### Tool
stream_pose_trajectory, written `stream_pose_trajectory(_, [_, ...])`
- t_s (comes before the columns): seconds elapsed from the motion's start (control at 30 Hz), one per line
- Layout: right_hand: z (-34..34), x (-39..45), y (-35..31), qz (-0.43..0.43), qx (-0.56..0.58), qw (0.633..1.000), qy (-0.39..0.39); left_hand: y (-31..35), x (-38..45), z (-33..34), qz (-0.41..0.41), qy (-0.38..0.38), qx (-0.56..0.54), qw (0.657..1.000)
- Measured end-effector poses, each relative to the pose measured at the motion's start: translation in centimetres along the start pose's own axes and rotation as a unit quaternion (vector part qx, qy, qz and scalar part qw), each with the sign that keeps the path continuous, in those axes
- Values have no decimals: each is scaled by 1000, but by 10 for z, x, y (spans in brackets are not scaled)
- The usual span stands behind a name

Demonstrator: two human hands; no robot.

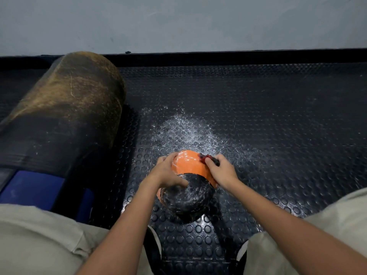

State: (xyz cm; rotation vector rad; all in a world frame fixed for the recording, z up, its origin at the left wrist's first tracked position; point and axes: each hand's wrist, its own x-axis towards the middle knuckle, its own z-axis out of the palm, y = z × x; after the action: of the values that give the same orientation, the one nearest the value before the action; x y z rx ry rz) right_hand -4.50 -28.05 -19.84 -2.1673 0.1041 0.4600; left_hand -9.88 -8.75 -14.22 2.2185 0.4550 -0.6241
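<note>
The left hand point(168, 172) grips the bowl point(188, 163) at its left side. Its fingers point(172, 156) are curled over the rim into the orange inside, and the thumb is pressed against the black, speckled outside. The bowl is tilted, with its mouth facing away from the person and its rounded black back toward the camera. It is held over the mat point(278, 116), about midway between the left and right edges and toward the near edge, between the person's knees. Whether its underside touches the mat cannot be told; a shadow lies just beneath it.

The right hand point(223, 171) is closed on a small red-and-black scrubber point(209, 158), pinched between thumb and curled fingers. The scrubber touches the bowl's upper right rim.

White specks point(188, 130) are scattered on the mat just beyond the bowl. A thick roll point(69, 106), brown on top and black below, lies along the mat's left edge, well apart from the bowl. A wall point(178, 22) runs along the far edge.
</note>
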Motion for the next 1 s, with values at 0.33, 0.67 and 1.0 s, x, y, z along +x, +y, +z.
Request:
stream_pose_trajectory(0.33, [0, 1, 14, 48, 14, 999, -18, -2, -2, 3, -40, 4, 55, 998])
stream_pose_trajectory(0.67, [-1, 1, 10, 23, -7, 1000, -18, -3, 4, 3, -25, 4, 13, 1000])
stream_pose_trajectory(1.0, [-3, -3, 13, 5, 3, 999, -36, -7, 6, 0, -11, -7, -6, 1000])
